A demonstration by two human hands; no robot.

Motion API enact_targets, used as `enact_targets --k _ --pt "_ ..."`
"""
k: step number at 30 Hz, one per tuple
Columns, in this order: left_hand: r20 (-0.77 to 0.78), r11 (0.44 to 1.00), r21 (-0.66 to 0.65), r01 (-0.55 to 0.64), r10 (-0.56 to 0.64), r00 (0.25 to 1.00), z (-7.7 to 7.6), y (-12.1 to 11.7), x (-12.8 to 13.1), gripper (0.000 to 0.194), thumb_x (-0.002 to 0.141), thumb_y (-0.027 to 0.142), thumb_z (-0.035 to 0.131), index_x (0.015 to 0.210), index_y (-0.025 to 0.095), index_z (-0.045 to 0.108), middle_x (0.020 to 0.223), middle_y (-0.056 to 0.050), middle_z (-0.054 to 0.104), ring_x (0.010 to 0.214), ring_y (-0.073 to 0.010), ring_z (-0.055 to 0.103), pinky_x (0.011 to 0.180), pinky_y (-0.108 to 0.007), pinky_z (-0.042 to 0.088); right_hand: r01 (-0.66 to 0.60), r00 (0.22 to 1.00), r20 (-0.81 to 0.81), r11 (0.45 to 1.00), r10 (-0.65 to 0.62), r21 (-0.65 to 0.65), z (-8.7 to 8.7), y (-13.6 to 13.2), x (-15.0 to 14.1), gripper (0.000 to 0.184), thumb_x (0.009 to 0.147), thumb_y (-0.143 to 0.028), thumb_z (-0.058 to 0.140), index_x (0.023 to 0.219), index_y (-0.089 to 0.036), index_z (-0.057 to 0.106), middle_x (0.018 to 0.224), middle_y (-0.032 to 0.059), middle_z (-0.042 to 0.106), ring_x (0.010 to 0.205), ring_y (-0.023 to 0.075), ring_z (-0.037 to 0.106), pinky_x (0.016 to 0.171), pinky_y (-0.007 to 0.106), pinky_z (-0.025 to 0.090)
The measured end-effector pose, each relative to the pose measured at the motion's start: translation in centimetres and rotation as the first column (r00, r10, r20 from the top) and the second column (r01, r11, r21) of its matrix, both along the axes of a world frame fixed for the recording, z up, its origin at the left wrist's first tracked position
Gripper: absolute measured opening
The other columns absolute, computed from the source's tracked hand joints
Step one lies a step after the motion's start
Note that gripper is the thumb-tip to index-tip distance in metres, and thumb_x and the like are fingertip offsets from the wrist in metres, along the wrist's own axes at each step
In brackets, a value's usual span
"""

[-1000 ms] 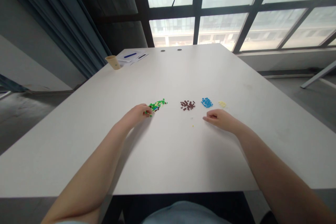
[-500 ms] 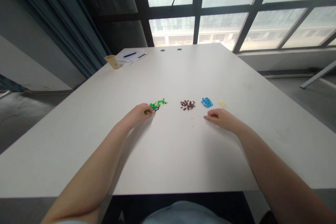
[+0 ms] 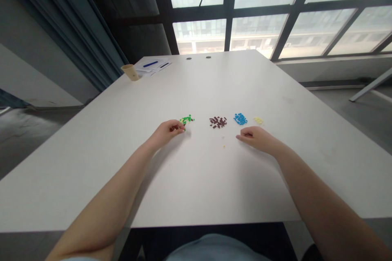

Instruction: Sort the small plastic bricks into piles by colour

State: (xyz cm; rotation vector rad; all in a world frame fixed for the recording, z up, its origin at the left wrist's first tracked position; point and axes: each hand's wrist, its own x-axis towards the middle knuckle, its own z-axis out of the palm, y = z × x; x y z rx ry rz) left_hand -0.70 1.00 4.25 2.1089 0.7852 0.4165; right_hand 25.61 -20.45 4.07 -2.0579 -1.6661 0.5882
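Observation:
My left hand [image 3: 170, 130] is at the left end of a mixed pile of small bricks [image 3: 186, 120], mostly green with some yellow and dark brown ones, and covers part of it. Its thumb and fingers are pinched together, with a bit of green at the fingertips that looks like a small brick. My right hand [image 3: 257, 137] rests on the table with its fingers curled in, and I see nothing in them. Just beyond it lie a pile of blue bricks [image 3: 240, 119] and a few pale yellow bricks [image 3: 259, 120]. Between the hands is a dark brown brick pile [image 3: 218, 122].
A tiny orange-yellow piece [image 3: 224, 146] lies on the white table [image 3: 202, 187] in front of the brown pile. At the far left stand a tan paper cup [image 3: 130, 73] and papers [image 3: 147, 68] with a blue pen [image 3: 150, 64] on them. Windows are behind the table.
My left hand has shifted slightly right along the mixed pile, and its fingers have come together in a pinch, hiding more of the pile. My right hand stays where it was.

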Motion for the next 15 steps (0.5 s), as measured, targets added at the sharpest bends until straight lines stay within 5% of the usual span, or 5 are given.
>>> enact_targets --k 3,6,10,15 --pt "0.291 0.941 -0.338 0.028 0.076 0.954 -0.6 -2.9 1.7 0.024 0.057 0.034 0.073 0.067 0.015 0.062 0.068 -0.001 0.059 0.064 -0.0117 0.048 0.063 -0.025 0.037 -0.025 1.000 -0.019 1.000 0.025 -0.015 -0.2 0.1 -0.4 0.039 0.078 -0.044 0.043 0.055 -0.019 0.024 0.054 -0.0043 0.023 0.052 0.0087 0.023 0.051 0.025 0.019" --pt "0.458 0.831 -0.536 0.152 0.134 0.879 -1.3 -6.6 3.4 0.026 0.053 0.034 0.078 0.064 0.016 0.062 0.066 0.000 0.057 0.060 -0.0088 0.046 0.060 -0.023 0.035 -0.062 0.997 -0.040 0.998 0.061 -0.031 -0.4 0.2 -1.1 0.038 0.078 -0.042 0.044 0.054 -0.018 0.025 0.053 -0.0046 0.023 0.052 0.0084 0.023 0.051 0.024 0.019" --pt "0.561 0.750 -0.588 0.302 0.108 0.821 -1.9 -10.0 4.3 0.023 0.054 0.031 0.079 0.058 0.016 0.062 0.064 0.000 0.056 0.060 -0.0083 0.047 0.060 -0.023 0.036 -0.107 0.992 -0.063 0.994 0.105 -0.037 -0.4 0.4 -2.4 0.038 0.077 -0.039 0.046 0.052 -0.018 0.026 0.052 -0.0049 0.023 0.052 0.0082 0.023 0.051 0.024 0.018" --pt "0.575 0.718 -0.618 0.319 0.137 0.806 -2.4 -10.8 4.4 0.024 0.052 0.031 0.080 0.056 0.016 0.062 0.062 0.000 0.056 0.061 -0.0094 0.048 0.060 -0.024 0.035 -0.186 0.978 -0.101 0.983 0.183 -0.015 -0.2 0.5 -3.9 0.037 0.077 -0.037 0.048 0.051 -0.017 0.029 0.051 -0.0055 0.023 0.051 0.0078 0.022 0.050 0.024 0.017"
